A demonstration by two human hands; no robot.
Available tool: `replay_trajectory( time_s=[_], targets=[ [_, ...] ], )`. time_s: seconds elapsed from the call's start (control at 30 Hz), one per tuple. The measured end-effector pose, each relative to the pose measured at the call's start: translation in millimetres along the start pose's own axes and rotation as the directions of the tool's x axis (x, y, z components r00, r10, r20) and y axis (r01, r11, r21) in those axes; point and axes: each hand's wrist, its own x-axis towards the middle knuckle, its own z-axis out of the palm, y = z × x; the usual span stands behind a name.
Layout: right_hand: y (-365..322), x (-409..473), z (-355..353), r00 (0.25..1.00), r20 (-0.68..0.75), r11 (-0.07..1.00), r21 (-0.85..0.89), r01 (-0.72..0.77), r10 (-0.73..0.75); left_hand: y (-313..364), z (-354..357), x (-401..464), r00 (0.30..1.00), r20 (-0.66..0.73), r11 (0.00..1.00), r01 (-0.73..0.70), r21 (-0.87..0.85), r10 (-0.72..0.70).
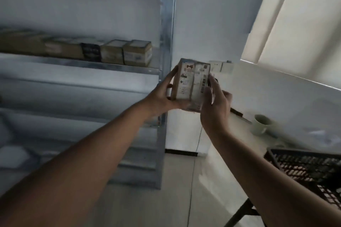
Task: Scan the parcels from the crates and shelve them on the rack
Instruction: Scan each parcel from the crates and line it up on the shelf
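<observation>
Holding parcel [191, 84] upright in both hands, left hand [166, 96] and right hand [215, 105] gripping its sides, beside rack [167, 42]. Suggest sliding it flat next to shelved boxes [127, 52].

Shelf [79, 64] has open room right of the boxes [137, 52], beside the post [167, 42]

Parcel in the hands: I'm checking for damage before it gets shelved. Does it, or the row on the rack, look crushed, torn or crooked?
Nothing stands out. The parcel is held upright between the left hand and right hand, label facing the camera, no visible tears. The boxes on the rack stand in an even row. Blur hides fine detail.
</observation>
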Motion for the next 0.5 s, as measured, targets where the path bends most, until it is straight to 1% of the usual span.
replay_trajectory(
  time_s=[0.1, 0.27, 0.4, 0.5],
  targets=[
    [-28, -20, 68, 0.996, 0.088, 1.000, 0.017, 0.010, -0.011, -19, -66, -32, 0.998, -0.060, 0.996, 0.034, 0.083, -0.029],
    [-77, -61, 183, 0.980, 0.200, 0.998, 0.060, -0.022, 0.010, -54, -184, -87, 0.983, -0.163, 0.987, 0.105, 0.126, -0.084],
    [-110, -96, 270, 0.967, 0.256, 0.997, 0.070, -0.009, -0.009, -82, -269, -133, 0.972, -0.217, 0.967, 0.134, 0.216, -0.086],
    [-127, -117, 330, 0.945, 0.327, 0.996, 0.089, -0.016, -0.014, -101, -324, -163, 0.957, -0.278, 0.954, 0.161, 0.254, -0.087]
  ],
)
